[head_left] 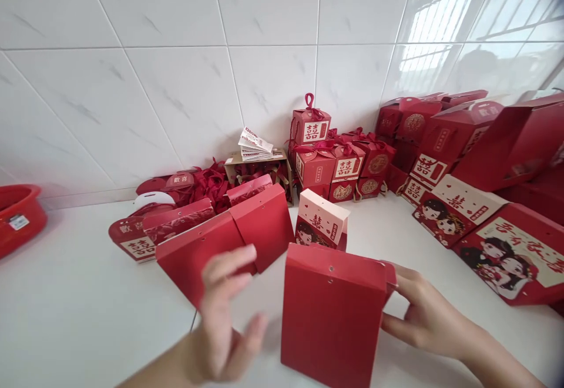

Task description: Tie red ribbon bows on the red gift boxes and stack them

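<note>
A plain red paper gift box (pixel 331 317) stands upright on the white surface in front of me, with small holes near its top edge. My right hand (pixel 418 309) grips its right side, some fingers hidden behind a flap there. To the left of the box, my left hand (pixel 227 317) is raised with fingers and thumb apart, holding nothing and slightly blurred. Beyond that hand lean two larger red box pieces (pixel 264 226). Just behind the upright box sits a smaller pink-and-red box (pixel 321 219) with a double-happiness print.
Several small red boxes with ribbons (pixel 348 165) are stacked by the tiled wall. A cardboard carton (pixel 258 162) has white cards on it. Large printed boxes (pixel 513 253) crowd the right. A red plastic basin (pixel 20 218) sits at the far left.
</note>
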The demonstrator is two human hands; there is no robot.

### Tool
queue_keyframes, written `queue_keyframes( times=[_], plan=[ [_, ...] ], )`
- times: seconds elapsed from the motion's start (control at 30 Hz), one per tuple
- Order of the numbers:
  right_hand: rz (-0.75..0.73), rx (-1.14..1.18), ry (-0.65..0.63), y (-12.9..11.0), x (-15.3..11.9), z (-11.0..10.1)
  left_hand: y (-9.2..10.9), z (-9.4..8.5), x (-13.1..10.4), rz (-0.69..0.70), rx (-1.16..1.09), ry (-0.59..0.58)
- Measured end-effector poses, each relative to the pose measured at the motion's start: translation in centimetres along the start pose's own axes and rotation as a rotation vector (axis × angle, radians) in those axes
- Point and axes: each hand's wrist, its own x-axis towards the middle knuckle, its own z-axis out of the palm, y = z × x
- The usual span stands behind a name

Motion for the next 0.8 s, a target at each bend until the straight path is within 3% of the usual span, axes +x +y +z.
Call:
queue_keyframes(
  times=[0.1,0.17,0.3,0.4,0.5,0.63,0.73,0.8],
  plan=[
    [0.095,-0.124,0.041,1.0,-2.8,-1.1,0.4,2.5,-4.1,0.136,-0.052,-0.146],
    [0.212,-0.164,0.119,2.6,-5.5,-1.8,0.6,3.5,-5.3,0.216,-0.085,-0.281],
    [0.659,-0.179,0.354,6.2,-9.9,-3.2,0.5,3.7,-4.8,0.208,-0.122,-0.398],
    [0.943,-0.359,0.455,7.1,-9.9,-4.1,0.3,3.6,-4.3,0.148,-0.151,-0.438],
    [0.993,-0.570,0.513,6.9,-7.5,-4.4,0.2,3.5,-4.4,0.154,-0.173,-0.487],
    [1.009,-0.631,0.505,6.0,-4.7,-4.8,0.2,3.5,-4.7,0.145,-0.189,-0.510],
    [1.042,-0.620,0.522,5.3,-5.1,-5.0,0.2,3.4,-4.9,0.126,-0.185,-0.513],
    [1.046,-0.627,0.553,5.2,-6.9,-5.0,0.1,3.4,-4.9,0.116,-0.188,-0.511]
  ],
)
